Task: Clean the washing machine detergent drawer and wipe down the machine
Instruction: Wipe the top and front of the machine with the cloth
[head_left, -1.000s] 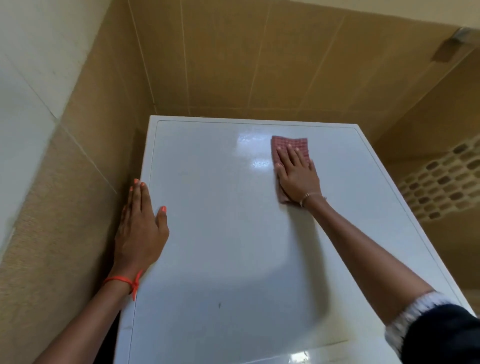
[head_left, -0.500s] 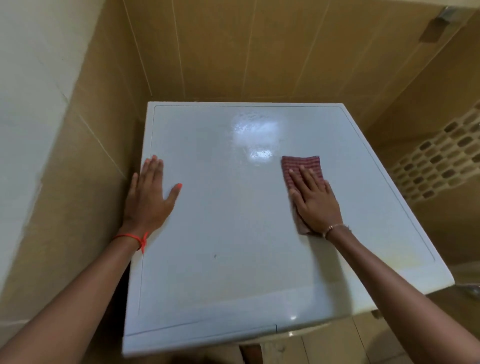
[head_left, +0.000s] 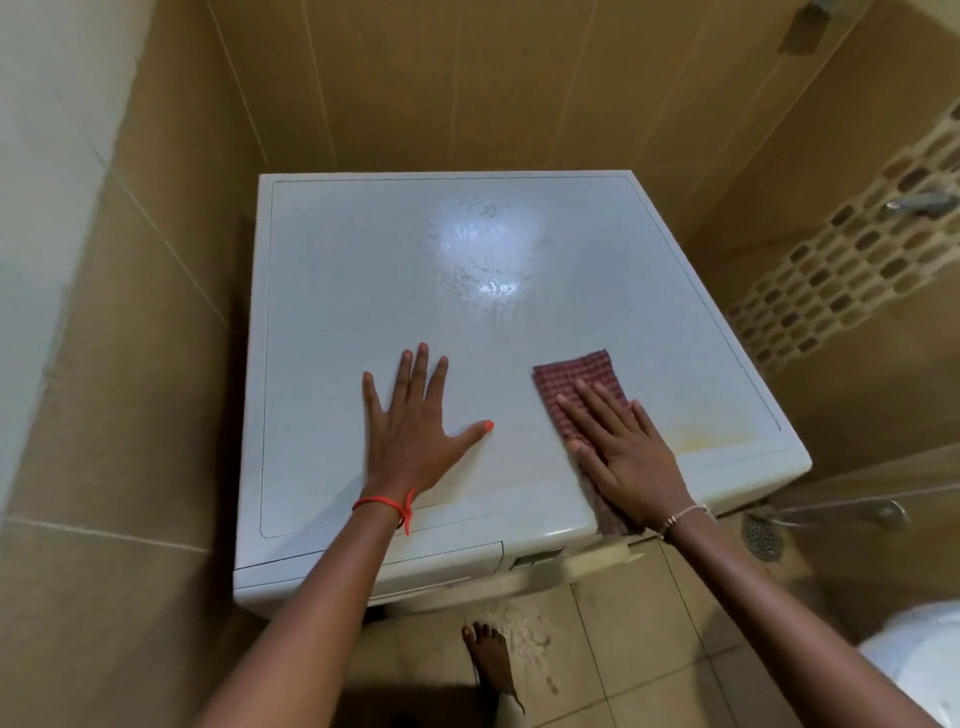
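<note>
The white washing machine fills the middle of the view, seen from above, its top wet and shiny near the back. A red checked cloth lies flat near the front right of the top. My right hand presses flat on the cloth, fingers together, covering its near half. My left hand rests flat on the bare top beside it, fingers spread, holding nothing. The detergent drawer front shows at the machine's front edge and appears closed.
Tan tiled walls close in on the left and behind the machine. A mosaic tile strip and a tap are on the right wall. A floor drain and a white fixture lie to the right. A bare foot stands on the floor tiles.
My right hand has dragged the cloth from the back middle of the top toward the front right edge. My left hand has moved from the left edge to the middle.
</note>
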